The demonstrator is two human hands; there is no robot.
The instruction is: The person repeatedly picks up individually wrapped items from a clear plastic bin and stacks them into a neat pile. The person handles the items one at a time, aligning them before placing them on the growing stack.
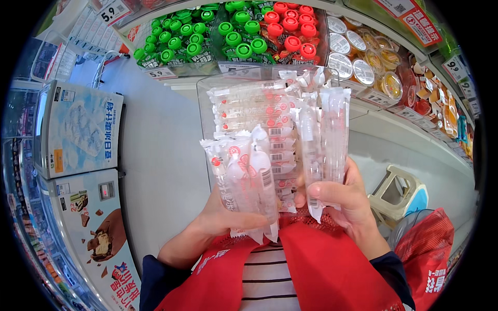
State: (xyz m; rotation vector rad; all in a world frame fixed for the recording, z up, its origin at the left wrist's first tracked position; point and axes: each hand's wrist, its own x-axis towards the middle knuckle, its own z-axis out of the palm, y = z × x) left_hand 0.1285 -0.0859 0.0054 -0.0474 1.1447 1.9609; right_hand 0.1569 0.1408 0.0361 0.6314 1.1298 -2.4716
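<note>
My left hand point(237, 217) is closed around a bundle of clear plastic-wrapped sticks point(249, 175) with white ends and red print. My right hand point(342, 194) grips another such bundle point(328, 144), held nearly upright. Between and beyond my hands, a clear plastic bin point(204, 105) holds more wrapped sticks point(253, 109), most of them lying crosswise in a stack. The near part of the bin is hidden behind both hands and bundles.
A shelf displays green-capped pouches point(194, 39), red-capped pouches point(291, 23) and lidded cups point(363, 72). Chest freezers point(81, 136) line the left, with a wire basket cart point(64, 64) beyond. At right are a plastic step stool point(400, 192) and a red mesh bag point(426, 248).
</note>
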